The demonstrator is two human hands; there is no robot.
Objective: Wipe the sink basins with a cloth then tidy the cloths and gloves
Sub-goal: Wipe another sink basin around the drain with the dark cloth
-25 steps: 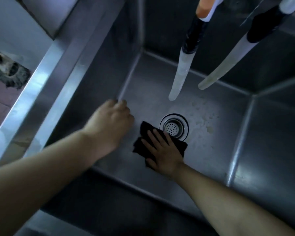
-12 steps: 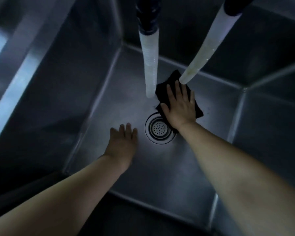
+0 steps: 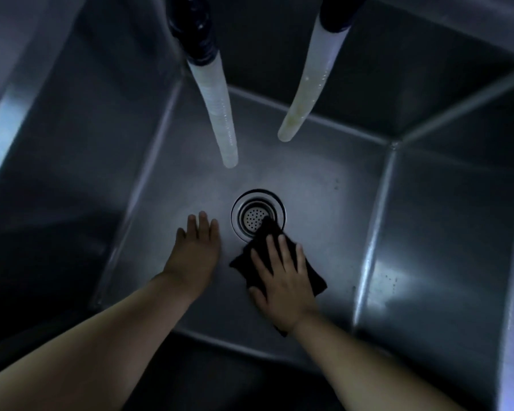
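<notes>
I look down into a deep steel sink basin [image 3: 324,185]. A black cloth [image 3: 315,277] lies flat on the basin floor, just near and right of the round drain strainer [image 3: 257,216], with one corner over the strainer's rim. My right hand [image 3: 282,280] presses on the cloth with straight, spread fingers. My left hand [image 3: 195,253] rests flat on the bare basin floor to the left of the drain, fingers straight, holding nothing. No gloves are in view.
Two pale hoses hang down into the basin from above: the left hose [image 3: 220,114] ends over the floor behind the drain, the right hose [image 3: 306,90] ends further back. Steep steel walls [image 3: 445,232] enclose the floor on all sides.
My right hand has slid the cloth from behind the drain, near the hoses, back toward me to the near right of the drain. The left hand stays flat left of the drain.
</notes>
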